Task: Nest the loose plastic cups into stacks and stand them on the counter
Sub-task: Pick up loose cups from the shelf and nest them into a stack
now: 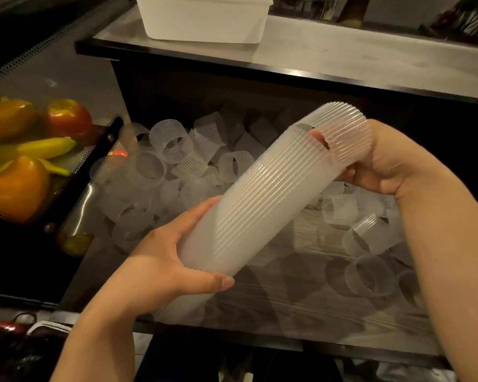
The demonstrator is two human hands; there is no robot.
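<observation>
A long stack of nested, ribbed, translucent plastic cups (260, 194) lies slanted in the air, low end near left, high end far right. My left hand (174, 260) grips its lower end, thumb under, fingers over. My right hand (370, 161) holds the upper end, fingers curled round the top cup; fingertips show through the plastic. Below lie several loose cups (174, 144) on their sides in a low black-edged tray (287, 339).
The pale counter (342, 56) runs across the back with a white tub (204, 20) on it. At left a perforated metal basket (75, 186) holds fruit: a tomato (69, 119), a banana (44, 147), orange peppers (14, 186). Dark clutter lies at the bottom left.
</observation>
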